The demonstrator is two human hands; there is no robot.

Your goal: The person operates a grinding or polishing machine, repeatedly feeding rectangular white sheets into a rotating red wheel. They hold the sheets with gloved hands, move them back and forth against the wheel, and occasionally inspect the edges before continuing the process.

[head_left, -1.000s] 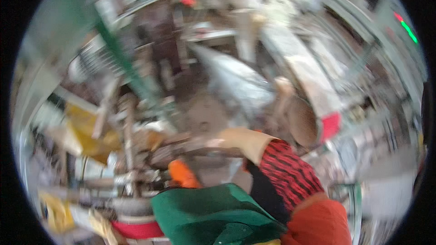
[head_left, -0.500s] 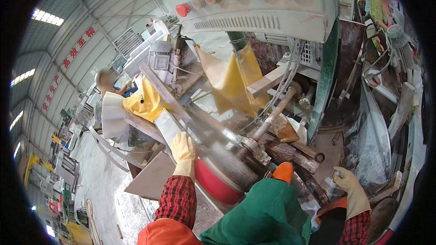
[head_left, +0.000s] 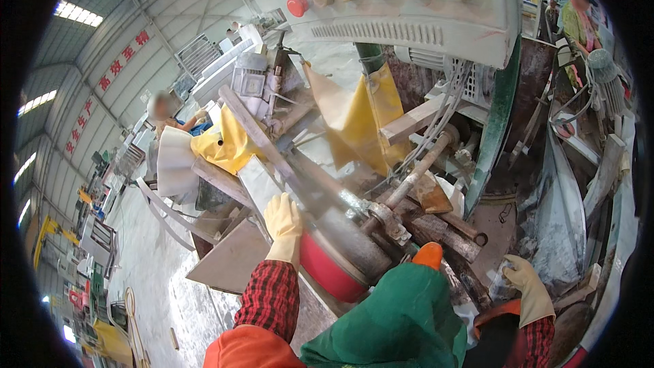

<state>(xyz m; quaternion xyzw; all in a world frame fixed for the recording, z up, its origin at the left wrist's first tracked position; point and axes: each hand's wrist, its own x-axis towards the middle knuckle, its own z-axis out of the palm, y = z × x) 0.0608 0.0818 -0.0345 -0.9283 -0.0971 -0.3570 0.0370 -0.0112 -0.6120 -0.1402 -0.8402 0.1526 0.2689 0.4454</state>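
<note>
1. Left of centre in the frame: left hand in a cream glove, palm down, fingers stretched out on a pale strip; relaxed rather than clenched.
2. From the gloved fingers toward the upper left: pale strip on a slant, its far end close to a yellow cloth.
3. Just right of the left wrist, near the middle of the frame: red band, curved along the lower left side of a grey wheel.
4. At lower right: right hand, also in a cream glove, away from the wheel, fingers loosely bent, with nothing visible in their grasp; just beside a wrinkled grey sheet.
5. At lower centre: green apron, between the two forearms in red-and-black sleeves.
6. Right of centre: rusty metal rod, slanting above the wheel.
7. Across the top: pale control panel with a row of round buttons.
8. At lower left: flat board, below the pale strip.
9. At upper left and upper right: other people, well apart from the gloved hands.
</note>
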